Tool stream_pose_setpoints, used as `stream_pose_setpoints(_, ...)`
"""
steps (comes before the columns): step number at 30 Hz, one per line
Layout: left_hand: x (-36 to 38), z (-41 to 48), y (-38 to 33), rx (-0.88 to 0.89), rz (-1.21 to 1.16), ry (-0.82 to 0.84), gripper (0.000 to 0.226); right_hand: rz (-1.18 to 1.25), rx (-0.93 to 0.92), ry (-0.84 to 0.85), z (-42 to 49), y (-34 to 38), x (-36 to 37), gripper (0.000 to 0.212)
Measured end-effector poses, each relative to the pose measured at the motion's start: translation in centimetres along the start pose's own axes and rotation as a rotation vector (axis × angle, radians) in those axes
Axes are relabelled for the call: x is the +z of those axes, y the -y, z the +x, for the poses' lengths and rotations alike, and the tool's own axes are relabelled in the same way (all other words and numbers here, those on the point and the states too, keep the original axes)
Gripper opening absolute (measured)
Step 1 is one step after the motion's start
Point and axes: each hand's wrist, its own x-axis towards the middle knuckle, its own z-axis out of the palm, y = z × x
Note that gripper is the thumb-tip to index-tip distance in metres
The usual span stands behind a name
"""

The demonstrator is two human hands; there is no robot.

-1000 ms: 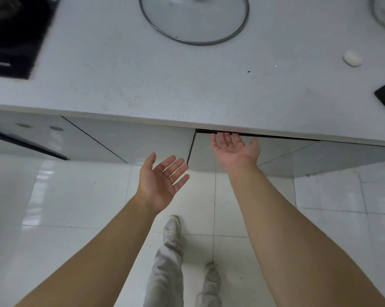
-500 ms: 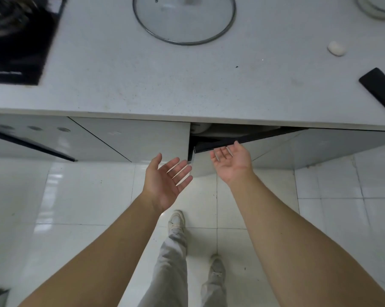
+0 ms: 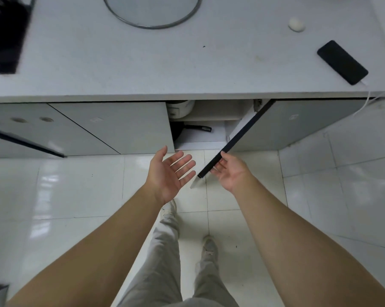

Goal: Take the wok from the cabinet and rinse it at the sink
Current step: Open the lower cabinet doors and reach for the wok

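1. the countertop (image 3: 187,69) fills the top of the frame. a glass lid (image 3: 151,12) lies at top centre, a dark phone (image 3: 342,62) at the right, and a hob (image 3: 3,41) sits in the upper left corner. none of these matter for this step, as i read it.
2. the cabinet door (image 3: 242,132) stands swung out from the middle right of the frame, its dark top edge running down toward the centre. it is open so the shelves behind can be reached.
3. my right hand (image 3: 229,173), just right of centre, is palm up at the free end of that door. its fingers (image 3: 218,168) are fairly straight and close together and touch the edge. i judge they are steadying the door, not clamping it, though i cannot tell how firmly the thumb bears on it.
4. my left hand (image 3: 167,173), at centre, is palm up with its fingers (image 3: 182,165) spread and holding nothing. i'd say it is ready to go in for the pan.
5. a pale rice cooker (image 3: 180,108) sits on the upper shelf, just under the counter lip.
6. the wok (image 3: 177,130) rests on the lower shelf, above centre, untouched. its dark bowl is mostly hidden behind the closed panel to the left.
7. its black handle (image 3: 198,128) points right, into the opening. it lies above my left fingertips in the frame, apart from them, and up and left of my right fingers.
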Motion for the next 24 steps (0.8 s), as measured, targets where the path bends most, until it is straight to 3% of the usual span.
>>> stream_pose_setpoints(5,0.8,-1.1,2.4,-0.020,0.024,0.021,0.058,-0.216,-0.052,-0.134,-1.0,0.4,-5.1,0.014)
stream_pose_setpoints(13,3.7,-1.7,6.3,-0.081,0.139,0.083,0.056,-0.365,-0.054,-0.227,-2.5,3.0,-11.1,0.018)
stream_pose_setpoints(18,4.6,-1.6,9.0,-0.138,0.201,0.093,0.056,-0.336,-0.046,-0.205,-3.1,4.0,-13.5,0.025)
stream_pose_setpoints(22,5.3,-1.4,10.8,-0.164,0.228,0.084,0.054,-0.231,0.019,-0.177,-3.5,4.6,-15.5,0.009)
stream_pose_setpoints(24,5.6,-1.3,11.4,-0.173,0.237,0.081,0.054,-0.184,0.037,-0.160,-3.7,4.9,-16.3,0.012)
